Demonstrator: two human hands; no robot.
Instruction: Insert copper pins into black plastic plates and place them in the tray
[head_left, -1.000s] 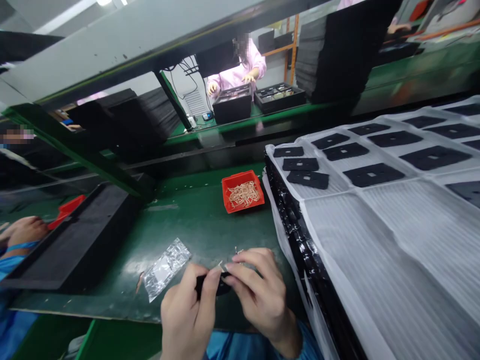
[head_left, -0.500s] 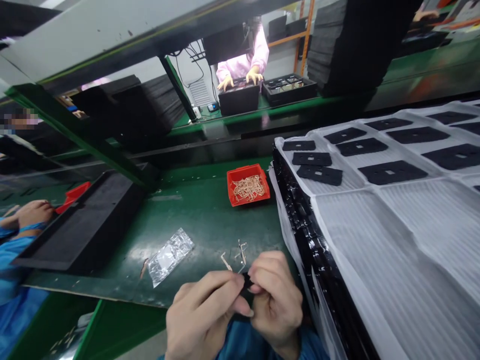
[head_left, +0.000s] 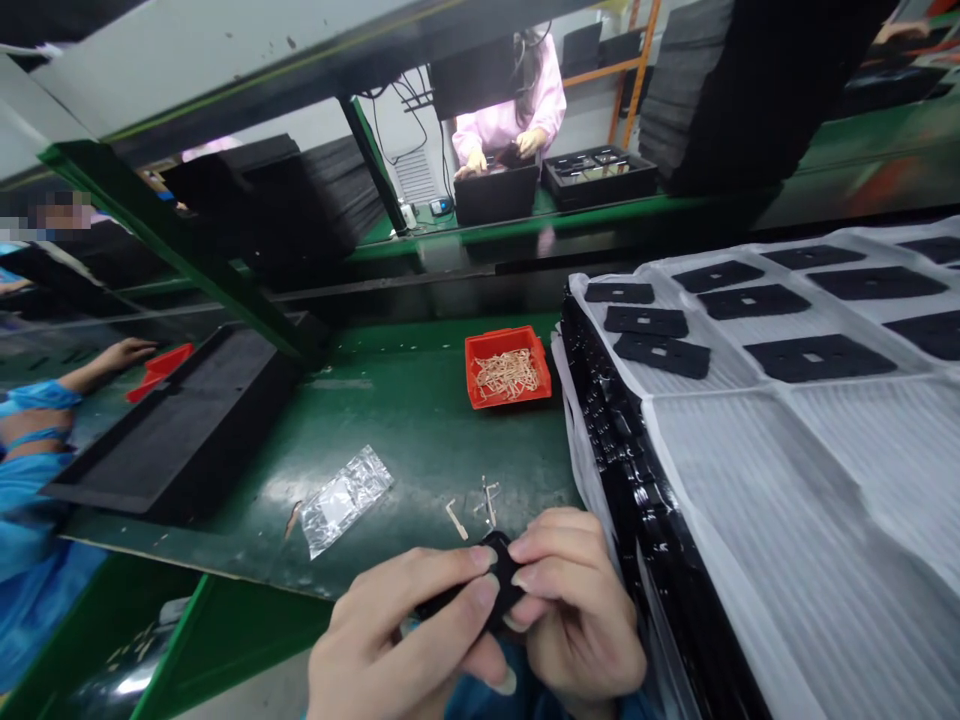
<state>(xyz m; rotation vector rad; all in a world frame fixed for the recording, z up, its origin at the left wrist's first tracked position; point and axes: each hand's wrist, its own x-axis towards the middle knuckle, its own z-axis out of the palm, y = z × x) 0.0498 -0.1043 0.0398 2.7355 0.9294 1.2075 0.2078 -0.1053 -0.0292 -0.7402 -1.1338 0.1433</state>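
Observation:
A small flat black piece [head_left: 505,578] with rounded corners is pinched between both hands, close to the bench's front edge. My left hand [head_left: 409,625] grips it with thumb and fingers across its face. The fingertips of my right hand [head_left: 581,600] press on its right edge. Fingers cover much of it, so its full outline is hidden. Just beyond the hands lie a thin pale strip [head_left: 456,520] and a few thin metallic strips [head_left: 490,495]. Farther back stands a red bin [head_left: 471,390] of many pale strips.
On the right, white sheeting [head_left: 720,440] bears several flat black plates [head_left: 819,357]. A clear plastic bag [head_left: 346,500] lies left of centre, near a long black tray [head_left: 150,430]. A co-worker's arm [head_left: 105,368] reaches in at left; another person in pink [head_left: 551,95] works opposite.
The black piece has come up and shows more of its face between my fingers. The left co-worker's arm has stretched out towards a red bin. My view has shifted slightly.

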